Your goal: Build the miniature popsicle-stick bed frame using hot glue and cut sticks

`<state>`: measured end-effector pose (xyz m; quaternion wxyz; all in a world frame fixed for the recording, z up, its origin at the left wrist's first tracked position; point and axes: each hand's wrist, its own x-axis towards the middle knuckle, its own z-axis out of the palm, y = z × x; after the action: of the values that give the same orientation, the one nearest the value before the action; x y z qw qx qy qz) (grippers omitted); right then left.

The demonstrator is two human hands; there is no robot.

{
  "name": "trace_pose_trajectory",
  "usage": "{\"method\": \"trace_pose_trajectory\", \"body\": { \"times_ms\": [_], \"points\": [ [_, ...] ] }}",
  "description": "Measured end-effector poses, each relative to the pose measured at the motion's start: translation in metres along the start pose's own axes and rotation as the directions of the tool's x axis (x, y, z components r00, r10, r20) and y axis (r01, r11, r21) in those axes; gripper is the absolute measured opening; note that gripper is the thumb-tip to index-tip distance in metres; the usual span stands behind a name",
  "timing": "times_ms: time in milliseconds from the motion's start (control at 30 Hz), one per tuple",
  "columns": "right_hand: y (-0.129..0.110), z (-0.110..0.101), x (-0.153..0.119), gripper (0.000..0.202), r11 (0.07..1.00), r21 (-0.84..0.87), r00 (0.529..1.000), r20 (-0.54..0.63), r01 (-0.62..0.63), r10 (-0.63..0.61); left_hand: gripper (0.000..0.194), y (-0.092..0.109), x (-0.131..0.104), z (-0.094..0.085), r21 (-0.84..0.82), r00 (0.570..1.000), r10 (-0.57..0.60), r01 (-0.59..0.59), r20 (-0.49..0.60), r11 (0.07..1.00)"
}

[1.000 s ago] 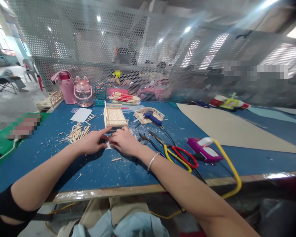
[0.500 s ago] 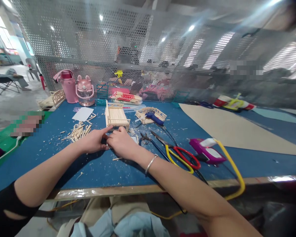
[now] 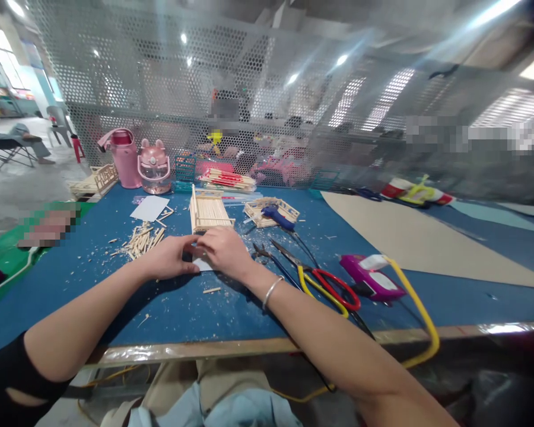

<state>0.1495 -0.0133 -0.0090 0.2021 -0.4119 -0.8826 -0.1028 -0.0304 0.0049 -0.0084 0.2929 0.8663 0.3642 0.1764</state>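
Note:
My left hand (image 3: 171, 258) and my right hand (image 3: 226, 252) meet over the blue table, just in front of a small model made of wooden sticks (image 3: 211, 213) that resembles a bed. The fingers of both hands are bent and pinched together at the tips; what lies between them is hidden. A small white card (image 3: 203, 264) shows beneath the right hand, close to my left thumb. Left of the hands is a pile of short wooden sticks (image 3: 143, 238), with a white sheet (image 3: 149, 208) behind it. One loose stick (image 3: 212, 290) lies nearer the front edge.
Pliers (image 3: 267, 254), scissors (image 3: 324, 284) with red and yellow handles and a purple device (image 3: 371, 277) lie to the right. A blue glue gun (image 3: 278, 216) rests on another stick model (image 3: 253, 213). Pink bottles (image 3: 155, 169) stand by the perforated screen (image 3: 160, 77).
My right hand has shifted slightly right and up, uncovering more of the white card and the loose stick. My left hand stays nearly in place. The view has tilted slightly.

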Motion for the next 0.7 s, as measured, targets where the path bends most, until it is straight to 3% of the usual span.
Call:
{"method": "trace_pose_trajectory", "body": {
  "times_ms": [100, 200, 267, 367, 567, 700],
  "points": [
    [0.013, -0.014, 0.004, 0.021, 0.991, 0.080, 0.971, -0.204, -0.108, 0.122, 0.030, 0.000, 0.007, -0.005, -0.161, 0.972, -0.102, 0.069, -0.210, 0.985],
    [0.025, -0.023, 0.014, 0.018, 0.990, 0.083, 0.959, -0.249, -0.116, 0.133, 0.034, -0.005, 0.026, -0.011, -0.197, 0.907, -0.233, 0.172, -0.351, 0.965],
    [0.032, -0.022, 0.022, 0.016, 0.995, 0.075, 0.976, -0.202, -0.071, 0.085, 0.039, -0.010, 0.039, -0.013, -0.221, 0.912, -0.252, 0.186, -0.323, 0.957],
    [0.036, -0.014, 0.029, 0.017, 0.998, 0.056, 0.991, -0.133, 0.007, 0.001, 0.032, -0.019, 0.048, -0.013, -0.253, 0.941, -0.216, 0.149, -0.260, 0.956],
    [0.036, 0.003, 0.027, 0.025, 0.999, 0.030, 0.981, -0.194, 0.021, -0.014, 0.030, -0.031, 0.045, -0.010, -0.291, 0.954, -0.133, 0.052, -0.269, 0.955],
    [0.038, 0.006, 0.029, 0.028, 0.999, 0.045, 0.986, -0.163, 0.020, -0.012, 0.025, -0.035, 0.048, -0.009, -0.287, 0.958, -0.070, -0.013, -0.277, 0.958]
  ]
}}
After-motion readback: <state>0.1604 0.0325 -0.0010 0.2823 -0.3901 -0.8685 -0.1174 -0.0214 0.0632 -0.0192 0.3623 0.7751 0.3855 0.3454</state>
